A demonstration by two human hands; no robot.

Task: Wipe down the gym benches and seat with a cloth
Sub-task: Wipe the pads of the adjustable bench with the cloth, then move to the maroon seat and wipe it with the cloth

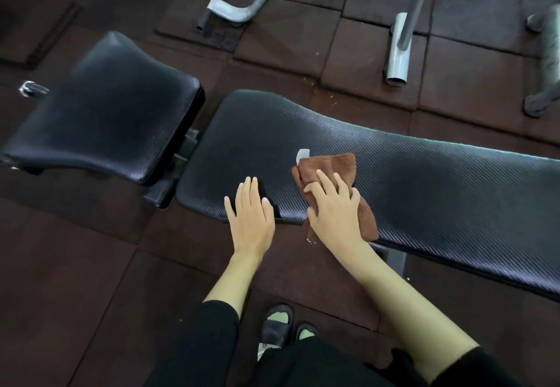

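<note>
Floor [75, 265]: square rubber tiles, dark reddish-brown, seams visible, across the whole frame.
Loose mat [181, 14], upper centre: same dark tone, worn, laid over the tiles.
Grey metal leg [236, 12], upper centre: bent tube standing on that mat.
Grey tube foot [397, 53], upper right: open-ended, resting on the tiles.
Pale specks [333, 96], centre: scattered on one tile.

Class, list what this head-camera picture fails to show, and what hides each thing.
Head view: right end of the long bench pad, cut off by the frame edge.
Head view: middle of the cloth, covered by the right hand.
Head view: print on the white tag, too small.
Head view: tops of the grey frames, cut off at the top edge.
</note>
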